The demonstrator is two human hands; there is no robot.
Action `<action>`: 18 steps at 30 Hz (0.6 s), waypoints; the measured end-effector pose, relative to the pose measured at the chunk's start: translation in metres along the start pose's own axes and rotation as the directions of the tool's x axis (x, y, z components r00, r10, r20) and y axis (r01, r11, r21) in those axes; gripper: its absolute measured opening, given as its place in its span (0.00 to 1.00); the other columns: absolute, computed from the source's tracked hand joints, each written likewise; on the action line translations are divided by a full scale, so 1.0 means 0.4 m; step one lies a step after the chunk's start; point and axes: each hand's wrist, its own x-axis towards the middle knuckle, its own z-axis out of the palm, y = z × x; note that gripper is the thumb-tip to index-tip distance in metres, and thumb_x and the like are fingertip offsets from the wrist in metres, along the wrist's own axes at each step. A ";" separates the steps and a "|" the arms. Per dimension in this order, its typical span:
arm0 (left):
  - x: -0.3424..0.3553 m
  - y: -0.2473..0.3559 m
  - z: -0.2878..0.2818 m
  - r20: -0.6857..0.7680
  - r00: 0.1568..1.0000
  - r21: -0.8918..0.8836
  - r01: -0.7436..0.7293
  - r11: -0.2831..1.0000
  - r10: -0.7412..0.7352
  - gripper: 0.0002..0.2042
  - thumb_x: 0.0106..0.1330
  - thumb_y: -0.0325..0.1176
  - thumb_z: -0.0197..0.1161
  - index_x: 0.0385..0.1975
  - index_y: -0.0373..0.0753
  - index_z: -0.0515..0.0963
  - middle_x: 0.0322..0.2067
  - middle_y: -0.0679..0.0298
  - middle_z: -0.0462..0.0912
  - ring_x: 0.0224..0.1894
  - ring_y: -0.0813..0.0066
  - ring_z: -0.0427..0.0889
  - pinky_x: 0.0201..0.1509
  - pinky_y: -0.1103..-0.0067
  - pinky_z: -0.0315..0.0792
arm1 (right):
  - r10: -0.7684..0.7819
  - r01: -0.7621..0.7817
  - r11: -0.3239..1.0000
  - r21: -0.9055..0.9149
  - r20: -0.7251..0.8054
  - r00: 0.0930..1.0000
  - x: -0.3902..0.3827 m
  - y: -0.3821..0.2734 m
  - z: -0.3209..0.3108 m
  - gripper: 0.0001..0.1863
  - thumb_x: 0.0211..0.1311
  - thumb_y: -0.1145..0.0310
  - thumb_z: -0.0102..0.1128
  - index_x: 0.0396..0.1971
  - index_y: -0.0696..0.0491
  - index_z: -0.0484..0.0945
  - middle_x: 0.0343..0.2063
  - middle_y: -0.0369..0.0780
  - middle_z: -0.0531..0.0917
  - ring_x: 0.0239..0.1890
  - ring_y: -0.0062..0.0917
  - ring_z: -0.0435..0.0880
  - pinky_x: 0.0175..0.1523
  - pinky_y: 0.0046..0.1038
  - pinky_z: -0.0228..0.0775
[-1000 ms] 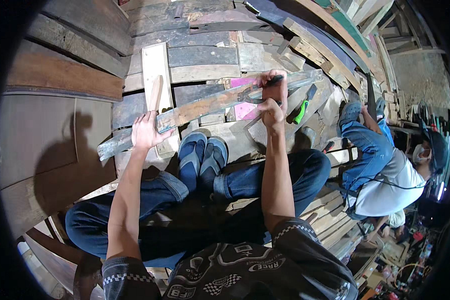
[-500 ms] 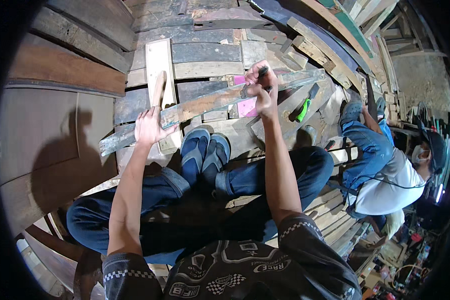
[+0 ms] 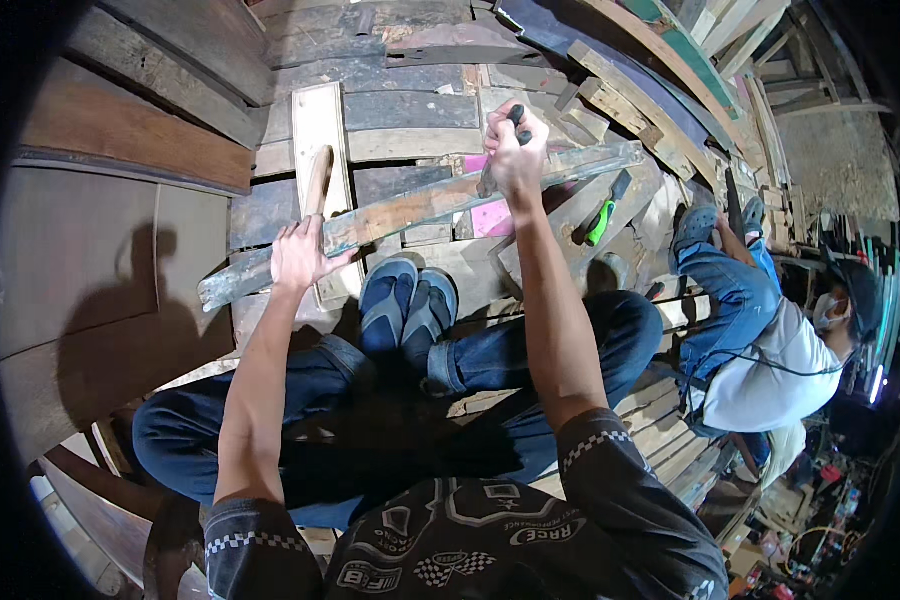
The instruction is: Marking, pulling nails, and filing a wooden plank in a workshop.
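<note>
A long, worn wooden plank (image 3: 400,215) with chipped grey-green paint and a bare brown patch lies slantwise in front of my feet. My left hand (image 3: 302,254) grips it near its left end, fingers over the top and thumb stretched along it. Just beyond those fingers a rounded wooden handle (image 3: 318,180) sticks up; its lower end is hidden. My right hand (image 3: 517,155) is closed in a fist round a black-handled hand tool (image 3: 516,115) above the plank's middle. The tool's dark metal end shows beside the wrist, close to the plank; its exact kind is unclear.
A pale board (image 3: 318,125) lies under the plank. Right of my right hand are a green-and-black-handled knife (image 3: 602,222) and a pink sheet (image 3: 492,218). Timber offcuts (image 3: 635,115) pile up at far right; wooden panels (image 3: 90,250) stand left. Another person (image 3: 770,370) sits at right.
My right hand has moved slightly away from me and to the left with the tool, and its fist has turned. My left hand and the plank stay in place.
</note>
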 end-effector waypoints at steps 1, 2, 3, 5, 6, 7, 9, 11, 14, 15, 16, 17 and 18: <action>-0.002 0.002 -0.005 0.030 0.999 -0.005 0.012 1.000 -0.012 0.37 0.44 0.67 0.64 0.42 0.38 0.72 0.40 0.55 0.80 0.46 0.57 0.79 0.56 0.64 0.68 | 0.065 -0.064 0.997 0.042 -0.028 0.998 0.008 -0.002 -0.003 0.07 0.58 0.77 0.50 0.21 0.55 0.69 0.16 0.28 0.69 0.16 0.10 0.64 0.20 0.17 0.55; -0.004 -0.010 0.011 -0.003 1.000 -0.021 0.000 1.000 0.000 0.37 0.42 0.68 0.65 0.41 0.39 0.72 0.39 0.55 0.80 0.44 0.56 0.80 0.53 0.66 0.70 | 0.080 -0.079 0.997 0.024 -0.028 0.996 0.018 -0.004 -0.007 0.07 0.59 0.76 0.50 0.21 0.56 0.70 0.16 0.29 0.70 0.15 0.10 0.65 0.18 0.16 0.54; -0.004 -0.019 0.018 -0.006 1.000 -0.019 0.002 1.000 -0.002 0.37 0.42 0.68 0.65 0.41 0.39 0.72 0.39 0.55 0.80 0.44 0.56 0.80 0.53 0.66 0.70 | 0.095 -0.097 0.995 -0.017 -0.055 0.994 0.030 -0.004 -0.008 0.07 0.59 0.76 0.49 0.21 0.55 0.69 0.16 0.29 0.71 0.15 0.10 0.66 0.19 0.15 0.55; -0.005 -0.018 0.021 -0.080 0.996 0.009 -0.026 1.000 0.027 0.37 0.42 0.68 0.65 0.41 0.40 0.72 0.37 0.55 0.81 0.41 0.56 0.81 0.51 0.67 0.71 | 0.169 -0.155 0.982 0.104 -0.147 0.975 0.051 0.008 -0.002 0.06 0.58 0.77 0.49 0.22 0.55 0.70 0.15 0.30 0.72 0.14 0.12 0.66 0.18 0.16 0.57; -0.007 -0.018 0.023 -0.090 0.996 0.004 -0.021 1.000 0.021 0.37 0.42 0.68 0.65 0.41 0.40 0.72 0.36 0.56 0.81 0.42 0.56 0.81 0.51 0.67 0.71 | 0.170 -0.156 0.982 0.103 -0.146 0.975 0.053 0.012 -0.005 0.06 0.58 0.77 0.49 0.22 0.55 0.70 0.15 0.30 0.72 0.14 0.12 0.66 0.18 0.16 0.57; -0.007 -0.012 0.014 -0.090 0.996 0.003 -0.019 1.000 0.019 0.37 0.42 0.68 0.65 0.41 0.40 0.72 0.36 0.56 0.81 0.42 0.56 0.81 0.51 0.67 0.71 | 0.184 -0.172 0.981 0.087 -0.162 0.969 0.055 0.013 -0.005 0.06 0.58 0.77 0.49 0.21 0.55 0.70 0.15 0.30 0.72 0.14 0.12 0.66 0.18 0.16 0.58; -0.003 -0.006 0.003 -0.023 1.000 0.014 0.002 1.000 -0.001 0.37 0.42 0.68 0.65 0.41 0.40 0.72 0.37 0.57 0.81 0.43 0.57 0.80 0.51 0.67 0.71 | 0.199 -0.190 0.979 0.071 -0.177 0.964 0.062 0.016 -0.006 0.06 0.57 0.76 0.50 0.21 0.55 0.71 0.14 0.31 0.71 0.13 0.12 0.66 0.18 0.17 0.59; -0.003 -0.023 0.012 -0.066 0.998 0.021 -0.023 1.000 0.025 0.37 0.43 0.68 0.64 0.42 0.40 0.73 0.37 0.57 0.81 0.42 0.57 0.81 0.50 0.67 0.71 | 0.178 -0.187 0.981 -0.050 -0.158 0.971 0.077 0.019 -0.008 0.06 0.56 0.75 0.51 0.20 0.55 0.72 0.13 0.31 0.71 0.13 0.12 0.67 0.18 0.18 0.59; 0.008 -0.020 0.008 -0.056 0.998 0.040 -0.039 0.998 0.041 0.37 0.44 0.68 0.64 0.44 0.40 0.73 0.36 0.55 0.81 0.40 0.57 0.81 0.50 0.68 0.72 | 0.079 -0.105 0.986 -0.133 -0.186 0.979 0.099 0.058 -0.022 0.07 0.54 0.75 0.53 0.17 0.56 0.73 0.12 0.30 0.70 0.13 0.13 0.66 0.18 0.21 0.57; 0.010 -0.012 0.002 -0.018 1.000 0.017 -0.019 1.000 0.019 0.38 0.44 0.68 0.64 0.43 0.39 0.73 0.36 0.55 0.81 0.40 0.57 0.81 0.51 0.68 0.72 | 0.025 -0.068 0.976 -0.209 -0.201 0.979 0.107 0.072 -0.033 0.07 0.53 0.75 0.53 0.17 0.56 0.73 0.12 0.30 0.69 0.13 0.14 0.65 0.19 0.21 0.56; 0.008 -0.012 -0.003 0.023 1.000 -0.003 0.006 1.000 -0.006 0.38 0.44 0.68 0.64 0.43 0.39 0.74 0.37 0.54 0.81 0.41 0.57 0.81 0.51 0.68 0.72 | 0.094 -0.123 0.971 -0.207 -0.143 0.985 0.106 0.072 -0.027 0.06 0.59 0.77 0.50 0.23 0.53 0.68 0.12 0.30 0.66 0.11 0.12 0.60 0.15 0.18 0.51; 0.003 -0.014 0.000 0.021 1.000 0.000 0.006 1.000 -0.006 0.38 0.44 0.68 0.64 0.43 0.39 0.74 0.37 0.54 0.81 0.41 0.57 0.81 0.51 0.68 0.72 | 0.093 -0.121 0.971 -0.204 -0.143 0.985 0.108 0.073 -0.018 0.06 0.59 0.77 0.50 0.23 0.53 0.68 0.12 0.30 0.66 0.11 0.12 0.60 0.15 0.18 0.51; -0.002 -0.018 0.007 -0.036 0.999 0.011 -0.012 1.000 0.013 0.37 0.44 0.68 0.64 0.41 0.38 0.74 0.36 0.55 0.81 0.40 0.57 0.81 0.51 0.67 0.72 | 0.106 -0.142 0.963 -0.231 -0.160 0.981 0.112 0.074 -0.010 0.06 0.59 0.77 0.50 0.23 0.53 0.68 0.12 0.30 0.66 0.11 0.12 0.60 0.15 0.18 0.52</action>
